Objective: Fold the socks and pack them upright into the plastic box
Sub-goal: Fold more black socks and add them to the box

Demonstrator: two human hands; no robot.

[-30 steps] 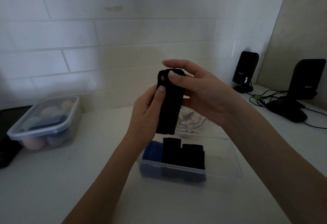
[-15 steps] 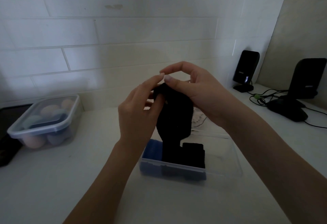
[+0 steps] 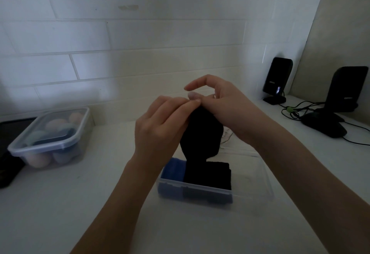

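**Black sock up over the box, both hands on its top edge**

Held above the plastic box (image 3: 250, 191), black sock (image 3: 201, 135) dangling limp. Left hand (image 3: 160, 127) and right hand (image 3: 226, 107) both pinching the top fold, fingertips meeting. Soft, light, floppy by the look of it; likely best gripped at the fold to keep layers together. In the box, blue sock (image 3: 174, 168) and black folded socks (image 3: 212, 175) crowding the left end; open room on the right. Lidded container (image 3: 50, 141) well apart.
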